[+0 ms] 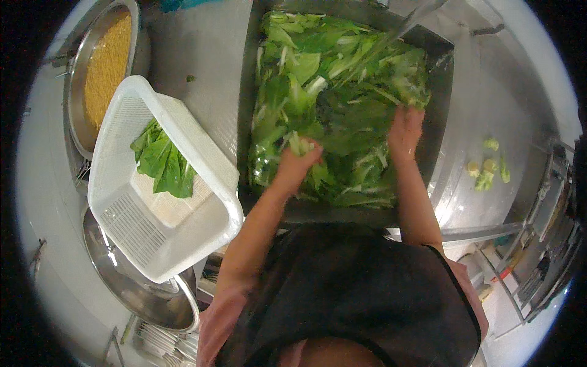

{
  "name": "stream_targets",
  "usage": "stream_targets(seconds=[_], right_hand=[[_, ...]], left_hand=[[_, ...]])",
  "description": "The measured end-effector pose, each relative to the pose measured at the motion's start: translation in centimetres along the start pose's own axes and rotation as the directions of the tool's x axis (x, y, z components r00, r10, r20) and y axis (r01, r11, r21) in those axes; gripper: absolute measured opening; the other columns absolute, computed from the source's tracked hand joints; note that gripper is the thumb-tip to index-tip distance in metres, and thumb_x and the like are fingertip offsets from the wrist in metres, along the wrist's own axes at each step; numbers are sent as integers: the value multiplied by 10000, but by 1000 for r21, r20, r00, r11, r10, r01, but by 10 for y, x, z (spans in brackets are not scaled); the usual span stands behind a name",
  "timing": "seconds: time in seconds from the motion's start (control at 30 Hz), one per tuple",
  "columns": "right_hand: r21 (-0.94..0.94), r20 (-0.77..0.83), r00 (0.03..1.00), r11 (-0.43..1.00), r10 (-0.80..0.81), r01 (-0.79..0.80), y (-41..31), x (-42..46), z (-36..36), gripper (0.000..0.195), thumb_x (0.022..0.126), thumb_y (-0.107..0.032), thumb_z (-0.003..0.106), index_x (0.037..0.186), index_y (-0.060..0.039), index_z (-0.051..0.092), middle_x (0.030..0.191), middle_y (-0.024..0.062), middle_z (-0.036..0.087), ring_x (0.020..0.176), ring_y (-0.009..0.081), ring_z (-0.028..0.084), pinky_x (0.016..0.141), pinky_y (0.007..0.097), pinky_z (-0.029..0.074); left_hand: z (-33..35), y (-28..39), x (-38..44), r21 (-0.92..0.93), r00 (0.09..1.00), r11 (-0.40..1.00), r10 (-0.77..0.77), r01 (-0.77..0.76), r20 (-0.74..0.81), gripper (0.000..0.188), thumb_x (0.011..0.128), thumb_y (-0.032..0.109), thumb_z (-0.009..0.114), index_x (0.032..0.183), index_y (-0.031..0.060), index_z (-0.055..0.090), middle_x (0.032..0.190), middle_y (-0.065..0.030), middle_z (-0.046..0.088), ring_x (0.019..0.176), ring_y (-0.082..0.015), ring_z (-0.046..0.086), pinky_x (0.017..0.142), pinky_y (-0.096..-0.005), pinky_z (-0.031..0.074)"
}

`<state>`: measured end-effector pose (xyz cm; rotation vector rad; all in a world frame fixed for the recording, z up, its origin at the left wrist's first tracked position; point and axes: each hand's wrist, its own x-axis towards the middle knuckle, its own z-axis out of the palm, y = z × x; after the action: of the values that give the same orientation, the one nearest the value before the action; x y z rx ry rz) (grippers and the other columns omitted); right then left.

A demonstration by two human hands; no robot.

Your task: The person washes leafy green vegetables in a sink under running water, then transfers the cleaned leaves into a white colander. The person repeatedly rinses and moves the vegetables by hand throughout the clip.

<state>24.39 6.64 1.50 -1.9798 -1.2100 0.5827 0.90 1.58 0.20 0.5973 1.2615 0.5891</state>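
Observation:
A sink basin (pixel 438 96) before me is full of water and loose leafy greens (pixel 302 69). My left hand (pixel 299 158) is at the near left part of the basin, its fingers closed around pale stems of greens (pixel 299 143). Toward the right wall, my right hand (pixel 406 133) reaches into the water with its fingers pointing away from me. Its fingertips are hidden among the leaves, so whether it grips any cannot be told. Water runs in a stream (pixel 385 46) from the upper right.
Left of the basin, a white plastic basket (pixel 124 183) holds a few green leaves (pixel 165 160). Behind it stands a metal bowl (pixel 136 46) of yellow grains (pixel 107 69); another steel bowl (pixel 133 293) is below. Cut stem ends (pixel 486 176) lie on the right steel counter (pixel 486 101).

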Motion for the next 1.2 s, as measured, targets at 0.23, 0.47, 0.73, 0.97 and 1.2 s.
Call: stream_targets(seconds=[0.23, 0.47, 0.73, 0.97, 1.2], right_hand=[[39, 618, 755, 950, 221, -310, -36, -5, -7, 304, 808, -198, 602, 1022, 12, 558, 807, 14, 595, 724, 72, 510, 670, 220, 411], [141, 645, 754, 951, 124, -277, -20, -21, 33, 287, 835, -296, 553, 953, -37, 594, 766, 56, 606, 715, 157, 549, 655, 287, 432], [-607, 673, 738, 607, 47, 514, 14, -14, 19, 218, 796, -221, 513, 931, -56, 555, 879, 175, 600, 838, 336, 582, 696, 422, 480], [-361, 679, 719, 783, -152, 506, 5, -13, 69, 193, 769, -150, 517, 917, -32, 554, 909, 189, 582, 818, 354, 573, 693, 440, 471], [-345, 485, 870, 933, 85, 100, 74, 6, 99, 200, 750, -176, 563, 716, 21, 545, 686, 196, 567, 685, 374, 560, 630, 428, 443]], left_hand=[[37, 33, 3, 30, 966, 967, 256, -254, -42, 252, 742, 192, 657, 919, 42, 558, 832, -41, 578, 748, -127, 529, 678, -277, 433], [23, 14, 25, 384, 973, 917, 177, -107, -150, 322, 745, 224, 647, 969, 10, 559, 880, -82, 597, 780, -173, 546, 699, -302, 441], [-7, 17, -1, -7, 969, 1000, -29, 28, -247, 339, 802, 261, 586, 1051, 32, 562, 919, -63, 626, 843, -156, 540, 762, -299, 430], [-8, 7, 0, -297, 998, 955, -24, 6, -59, 335, 843, 238, 543, 1104, 30, 516, 946, -85, 622, 814, -158, 555, 729, -296, 447], [-12, 8, -1, -309, 990, 950, -90, 52, -111, 277, 847, 252, 545, 1018, 34, 542, 803, -73, 601, 739, -156, 551, 667, -303, 450]])
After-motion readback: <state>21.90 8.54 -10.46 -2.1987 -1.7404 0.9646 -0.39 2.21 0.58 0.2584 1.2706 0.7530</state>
